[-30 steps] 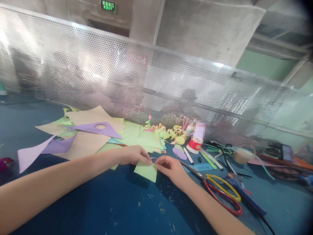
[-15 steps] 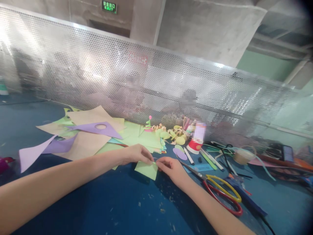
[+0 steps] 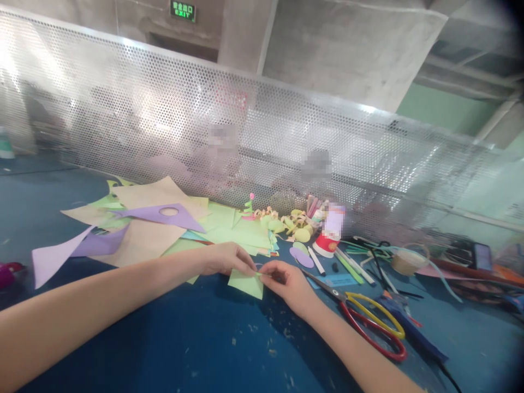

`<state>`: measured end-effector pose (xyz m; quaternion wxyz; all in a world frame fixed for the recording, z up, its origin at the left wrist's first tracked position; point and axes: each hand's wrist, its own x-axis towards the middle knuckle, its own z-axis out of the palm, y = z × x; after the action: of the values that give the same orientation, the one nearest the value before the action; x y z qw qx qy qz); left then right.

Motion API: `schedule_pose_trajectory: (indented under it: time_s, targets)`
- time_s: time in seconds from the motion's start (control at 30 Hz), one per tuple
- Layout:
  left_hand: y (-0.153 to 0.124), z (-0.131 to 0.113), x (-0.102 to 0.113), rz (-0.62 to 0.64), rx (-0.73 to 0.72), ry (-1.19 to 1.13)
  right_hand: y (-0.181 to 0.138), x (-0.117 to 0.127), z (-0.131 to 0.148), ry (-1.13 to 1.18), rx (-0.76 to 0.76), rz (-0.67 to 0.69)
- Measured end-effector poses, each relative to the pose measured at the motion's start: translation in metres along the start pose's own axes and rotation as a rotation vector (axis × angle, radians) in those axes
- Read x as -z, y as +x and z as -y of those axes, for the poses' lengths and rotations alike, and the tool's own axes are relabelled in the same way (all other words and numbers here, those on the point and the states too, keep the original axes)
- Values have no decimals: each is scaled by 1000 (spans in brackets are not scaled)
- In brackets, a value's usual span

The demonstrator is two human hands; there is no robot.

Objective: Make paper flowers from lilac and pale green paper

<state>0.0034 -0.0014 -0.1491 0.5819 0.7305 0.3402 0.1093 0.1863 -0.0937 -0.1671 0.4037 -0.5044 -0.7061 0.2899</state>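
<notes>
Surface: blue tabletop (image 3: 164, 344) with small pale scraps on it; a perforated metal panel (image 3: 123, 109) stands along its far side, a lit green exit sign (image 3: 183, 10) high behind. Positions below are referred to the scissors (image 3: 379, 333) with one red and one yellow handle.

Specimen: light green paper piece (image 3: 246, 286), left of the scissors, held at its upper edge by both hands. Left hand (image 3: 229, 258): thumb and fingers pinched together on the upper edge. Right hand (image 3: 286, 284): thumb and index finger closed on the upper right corner, the two hands' fingertips nearly meeting. Right forearm lies just left of the scissors.

Just beyond the scissors' blades: purple oval (image 3: 301, 258), white marker (image 3: 316, 260) with a dark end, green marker (image 3: 349, 267). Farther beyond: red-and-white cup (image 3: 327, 244), tilted pale object above it blurred; curled yellow-green paper pieces (image 3: 301, 234) farther left.

Right of the scissors: blue tool (image 3: 417, 332) with black cord; beyond that, tape roll (image 3: 409, 262) and phone (image 3: 482, 256).

Well left of the scissors: overlapping green sheets (image 3: 221, 224), beige sheets (image 3: 143, 243), and a purple sheet (image 3: 186, 216) with a round hole.
</notes>
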Motion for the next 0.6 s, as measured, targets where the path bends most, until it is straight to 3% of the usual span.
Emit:
schedule_pose_trajectory:
  time_s: [0.23,0.37,0.6]
  targets:
    - [4,4,2,-31,-124,-9,3,1,4,128,-123,-88]
    - [4,4,1,-40,-150,-4,3,1,4,129,-144,-17]
    - [1,1,0,-43,-46,36,1,-1,-4,104,-54,6]
